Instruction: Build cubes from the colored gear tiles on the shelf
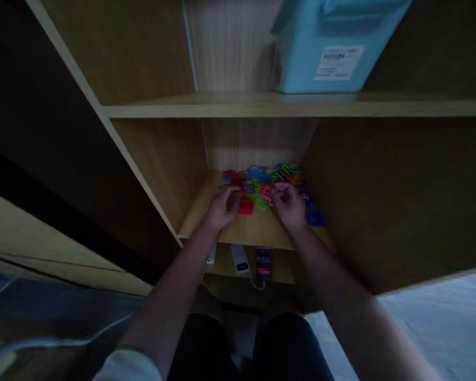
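Colourful plastic building pieces lie heaped on the middle shelf, with light green pieces (261, 202), blue pieces (255, 172) and dark red pieces (237, 181) among them. My right hand (290, 205) pinches a pink openwork plastic piece (266, 192) at the heap's right side. To the left, my left hand (222, 207) hovers with curved fingers and thumb apart, and I see nothing between them. A red square piece (246, 206) lies just right of its thumb. Dark blue pieces (314, 216) sit beyond my right hand, close to the side panel.
A light blue plastic box (321, 63) with a white label stands on the upper shelf (222, 110). On the lower shelf are a white power bank (240, 259) and a phone (263, 264) joined by a cable. Wooden side panels (174, 180) enclose the space.
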Tool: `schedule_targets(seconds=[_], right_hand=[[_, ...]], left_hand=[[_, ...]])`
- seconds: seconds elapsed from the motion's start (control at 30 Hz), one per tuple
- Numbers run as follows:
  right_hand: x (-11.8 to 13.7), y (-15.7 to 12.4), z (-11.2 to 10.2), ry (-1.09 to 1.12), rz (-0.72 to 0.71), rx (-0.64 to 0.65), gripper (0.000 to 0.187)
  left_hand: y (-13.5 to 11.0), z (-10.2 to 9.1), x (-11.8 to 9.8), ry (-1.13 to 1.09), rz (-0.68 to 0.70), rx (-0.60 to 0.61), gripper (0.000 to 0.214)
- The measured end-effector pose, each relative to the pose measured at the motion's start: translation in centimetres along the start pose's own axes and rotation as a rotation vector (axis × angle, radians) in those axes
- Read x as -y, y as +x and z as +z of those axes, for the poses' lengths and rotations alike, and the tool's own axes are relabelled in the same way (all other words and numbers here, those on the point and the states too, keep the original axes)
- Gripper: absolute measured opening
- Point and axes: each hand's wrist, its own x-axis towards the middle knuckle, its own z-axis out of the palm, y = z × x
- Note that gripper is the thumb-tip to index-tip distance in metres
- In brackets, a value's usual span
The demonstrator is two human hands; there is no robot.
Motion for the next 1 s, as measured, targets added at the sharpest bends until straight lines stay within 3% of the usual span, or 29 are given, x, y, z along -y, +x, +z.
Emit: schedule_targets(seconds=[0.3, 0.47, 0.6, 0.8, 1.0], right_hand=[[1.6, -1.0, 1.1, 0.055, 0.122, 0.215, 0.048], [1.7, -1.0, 1.2, 0.063, 0.138, 0.249, 0.048], [1.4, -0.9, 1.4, 0.129, 0.189, 0.252, 0.052], [0.9, -0.8, 1.5, 0.252, 0.246, 0.372, 0.059], [0.8, -0.6, 1.1, 0.053, 0.110, 0.367, 0.053]], left_hand=[[-0.2, 0.4, -0.8, 0.075, 0.179, 0.098, 0.024], [-0.5, 0.8, -0.7, 0.079, 0.247, 0.059, 0.021], [-0.5, 0.7, -0.6, 0.074, 0.205, 0.020, 0.020], [-0.3, 0.2, -0.7, 0.087, 0.102, -0.013, 0.021], [-0.2, 0.2, -1.0, 0.053, 0.042, 0.001, 0.018]])
